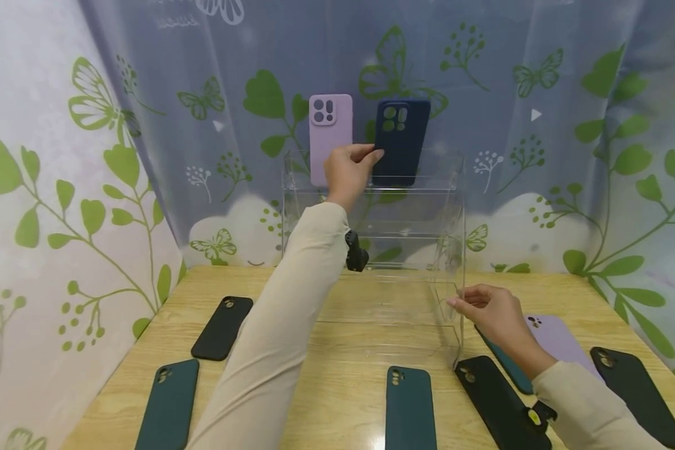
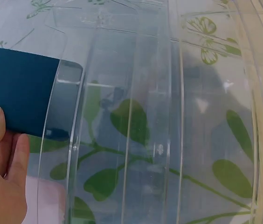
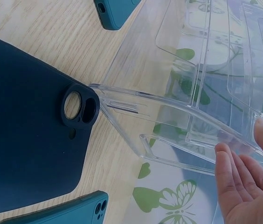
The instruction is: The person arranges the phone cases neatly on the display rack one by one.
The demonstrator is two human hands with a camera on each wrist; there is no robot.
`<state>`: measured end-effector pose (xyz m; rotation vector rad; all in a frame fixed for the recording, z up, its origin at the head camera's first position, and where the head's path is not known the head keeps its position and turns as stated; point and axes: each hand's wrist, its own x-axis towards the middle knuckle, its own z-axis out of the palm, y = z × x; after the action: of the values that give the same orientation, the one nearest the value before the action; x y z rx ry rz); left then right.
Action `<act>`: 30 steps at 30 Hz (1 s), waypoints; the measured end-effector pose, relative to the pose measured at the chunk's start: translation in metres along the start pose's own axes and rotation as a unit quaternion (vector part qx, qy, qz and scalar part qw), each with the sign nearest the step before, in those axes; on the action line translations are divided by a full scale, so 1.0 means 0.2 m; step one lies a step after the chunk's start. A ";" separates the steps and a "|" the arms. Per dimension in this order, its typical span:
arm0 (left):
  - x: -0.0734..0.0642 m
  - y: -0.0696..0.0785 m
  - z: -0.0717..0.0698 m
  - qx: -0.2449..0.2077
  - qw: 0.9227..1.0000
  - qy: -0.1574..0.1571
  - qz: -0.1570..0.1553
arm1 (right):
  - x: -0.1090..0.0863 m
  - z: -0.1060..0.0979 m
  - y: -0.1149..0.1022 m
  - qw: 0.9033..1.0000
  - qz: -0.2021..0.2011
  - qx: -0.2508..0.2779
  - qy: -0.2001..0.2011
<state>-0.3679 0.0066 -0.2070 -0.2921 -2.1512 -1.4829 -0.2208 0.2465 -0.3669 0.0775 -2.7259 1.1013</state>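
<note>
A dark blue phone case (image 1: 402, 144) stands slightly tilted on the top tier of a clear acrylic display stand (image 1: 447, 250). My left hand (image 1: 350, 172) pinches its left edge, thumb on the face; in the left wrist view its lower end sits behind the tier's clear front lip. Left of it, a lilac phone case (image 1: 330, 140) leans upright on the same tier, partly covered by my left hand. Lower down, my right hand (image 1: 495, 312) holds the stand's right side edge between thumb and fingers, as the right wrist view (image 3: 250, 172) shows.
On the wooden table (image 1: 349, 387) lie a black case (image 1: 222, 328) and a teal case (image 1: 169, 403) at left, another teal case (image 1: 410, 406) in front, and black, teal and lilac cases (image 1: 562, 337) at right. A patterned curtain (image 1: 500, 206) hangs behind the stand.
</note>
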 end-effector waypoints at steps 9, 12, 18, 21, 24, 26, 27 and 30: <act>0.02 0.02 0.02 0.054 0.998 0.034 -0.014 | 0.00 0.00 0.00 1.000 0.003 0.002 -0.002; 0.01 0.03 0.03 0.077 0.996 0.029 -0.020 | 0.00 0.00 0.00 1.000 0.002 0.003 -0.002; -0.02 0.04 0.04 0.083 0.995 0.014 -0.051 | 0.00 0.00 0.00 1.000 0.001 0.007 -0.001; -0.03 0.05 0.05 0.102 0.993 0.008 -0.055 | 0.00 0.00 0.00 1.000 0.001 0.008 -0.001; -0.02 0.04 0.05 0.131 0.990 0.004 -0.051 | 0.00 0.00 0.00 1.000 0.000 0.007 -0.001; -0.01 0.04 0.05 0.145 0.988 0.002 -0.045 | 0.00 0.00 0.00 1.000 0.001 0.007 -0.003; 0.00 0.04 0.06 0.149 0.988 0.002 -0.042 | 0.00 0.00 0.00 1.000 0.002 0.006 -0.003; 0.00 0.04 0.06 0.149 0.988 0.002 -0.043 | 0.00 0.00 0.00 1.000 0.004 0.006 -0.005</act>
<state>-0.3668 0.0202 -0.2033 -0.0911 -2.3689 -1.1791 -0.2205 0.2466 -0.3664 0.0730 -2.7306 1.1239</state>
